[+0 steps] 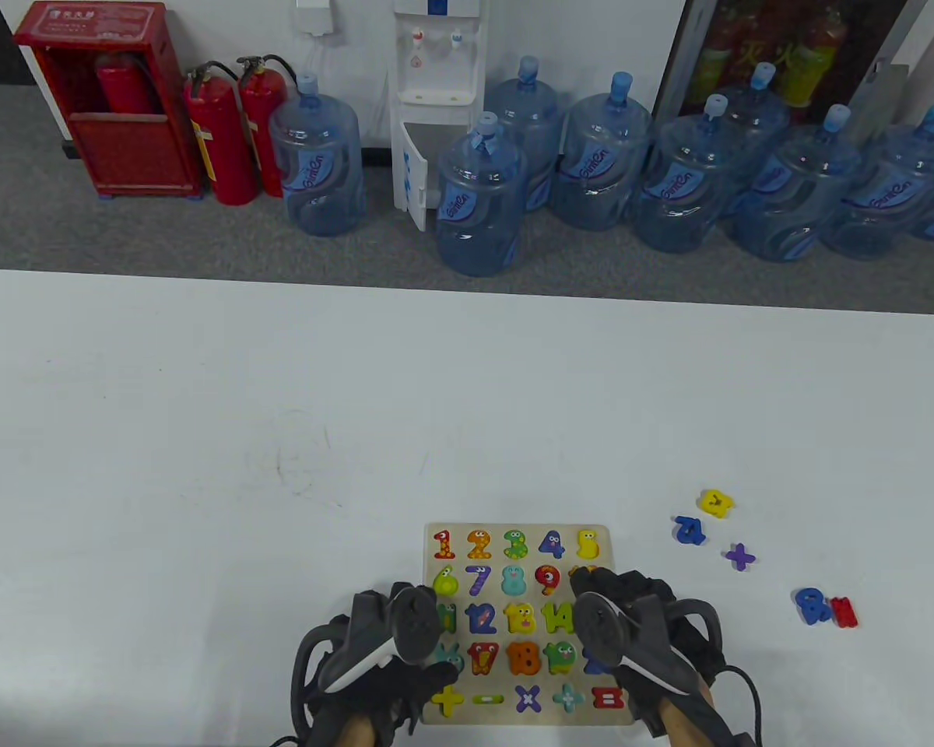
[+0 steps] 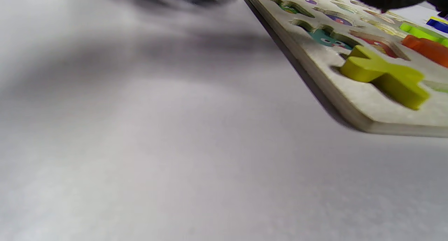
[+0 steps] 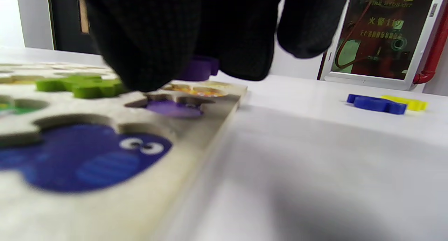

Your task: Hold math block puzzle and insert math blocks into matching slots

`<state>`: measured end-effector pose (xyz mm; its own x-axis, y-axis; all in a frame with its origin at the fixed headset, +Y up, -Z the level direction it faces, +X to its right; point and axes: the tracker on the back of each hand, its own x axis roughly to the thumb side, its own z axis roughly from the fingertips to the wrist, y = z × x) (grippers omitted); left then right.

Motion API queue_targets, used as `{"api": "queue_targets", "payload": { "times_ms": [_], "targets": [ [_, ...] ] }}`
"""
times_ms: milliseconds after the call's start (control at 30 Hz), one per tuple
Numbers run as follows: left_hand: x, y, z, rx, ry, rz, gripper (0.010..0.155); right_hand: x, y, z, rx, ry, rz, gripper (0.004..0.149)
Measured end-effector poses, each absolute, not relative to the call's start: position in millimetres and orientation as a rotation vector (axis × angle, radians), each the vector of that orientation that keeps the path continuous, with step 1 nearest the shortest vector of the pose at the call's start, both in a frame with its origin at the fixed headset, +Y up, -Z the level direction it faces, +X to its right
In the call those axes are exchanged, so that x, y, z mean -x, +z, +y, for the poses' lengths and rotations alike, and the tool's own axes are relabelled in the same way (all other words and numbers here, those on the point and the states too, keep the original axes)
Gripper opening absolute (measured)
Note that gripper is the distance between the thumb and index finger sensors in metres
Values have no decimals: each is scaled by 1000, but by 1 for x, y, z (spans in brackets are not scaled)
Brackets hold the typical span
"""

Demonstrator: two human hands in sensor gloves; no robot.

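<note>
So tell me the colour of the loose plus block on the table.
Purple plus block, clearest in the table view.

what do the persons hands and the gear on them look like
Both the left hand and the right hand wear black knit gloves; the weave shows close up on the right fingers. A dark grey tracker shaped like a VR controller, with a white stripe, is strapped to each hand's back. Black cables loop beside both wrists. Bare skin shows below the gloves; no sleeves are visible.

The table view looks down from high up at the flat wooden number puzzle board (image 1: 514, 531), while the 2 wrist views sit very low and close beside that same board's edges (image 2: 350, 104) (image 3: 196, 146).
</note>
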<state>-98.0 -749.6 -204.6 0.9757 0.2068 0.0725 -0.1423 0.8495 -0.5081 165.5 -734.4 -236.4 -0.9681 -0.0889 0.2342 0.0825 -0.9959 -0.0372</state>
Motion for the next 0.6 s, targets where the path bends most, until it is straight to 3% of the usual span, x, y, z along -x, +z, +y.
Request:
{"api": "queue_targets", "payload": {
  "times_ms": [300, 600],
  "targets": [
    [98, -205, -749, 529, 186, -127, 87, -167, -241, -741, 358, -3046, -103, 64],
    [98, -205, -749, 530, 184, -128, 87, -167, -240, -741, 368, -3036, -106, 64]
  ]
}}
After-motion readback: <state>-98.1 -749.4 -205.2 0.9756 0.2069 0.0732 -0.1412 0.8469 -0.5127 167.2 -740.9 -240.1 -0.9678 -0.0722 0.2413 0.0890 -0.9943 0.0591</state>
